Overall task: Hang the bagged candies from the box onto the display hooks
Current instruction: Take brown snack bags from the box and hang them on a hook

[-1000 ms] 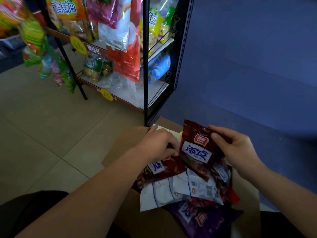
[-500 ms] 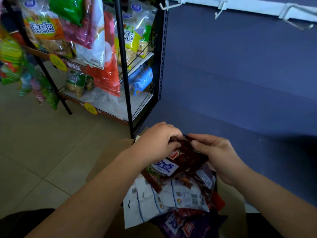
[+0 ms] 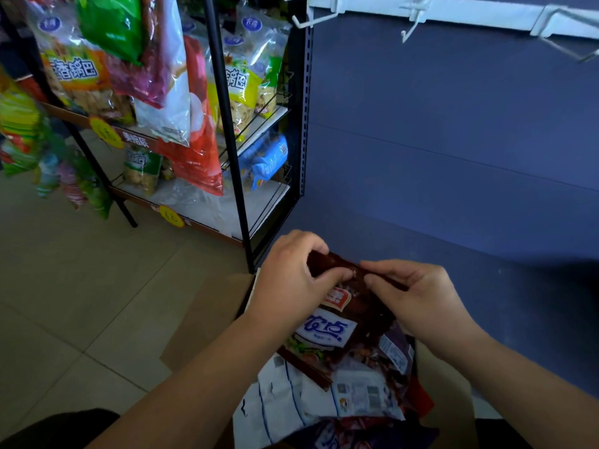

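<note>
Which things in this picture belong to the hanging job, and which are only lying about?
Job: dark red candy bag, pinched at its top by the left hand and right hand; other bags in the cardboard box; white hook rail.
Lying about: black snack rack; its snack bags; tiled floor.

Top edge of the dark-brown foil candy bag [image 3: 363, 309]: partly covered by the pinching fingers of the left hand [image 3: 291, 280] and right hand [image 3: 418, 296].

Brown cardboard box [image 3: 207, 319]: only a flap shows at lower centre; the rest lies under bags and forearms.

Purple foil bag [image 3: 340, 435]: cut off by the bottom edge.

White metal rail [image 3: 486, 17], upper right: cut off by the top and right edges.

Print on the white bag backs [image 3: 291, 393]: too small to read.
</note>
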